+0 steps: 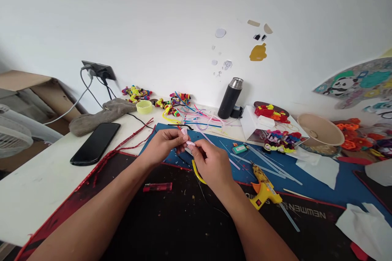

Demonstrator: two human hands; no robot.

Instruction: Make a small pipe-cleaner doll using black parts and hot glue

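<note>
My left hand [168, 142] and my right hand [212, 161] meet above the blue mat, fingertips almost touching. Between them is a pale pink pipe cleaner [184, 131], bent into a small piece and pinched at both ends. Its exact shape is partly hidden by my fingers. A yellow pipe cleaner [197, 172] curves out below my right hand. Just behind my hands lie loose pink, lilac and blue pipe cleaners [211, 120], along with a short black one [176, 125].
A yellow glue gun [263, 189] lies to the right, near clear glue sticks [275, 163] and a green box [239, 148]. Behind stands a black flask [230, 100]. A red lighter [157, 187] lies in front; a phone [95, 143] and tape roll [144, 107] sit left.
</note>
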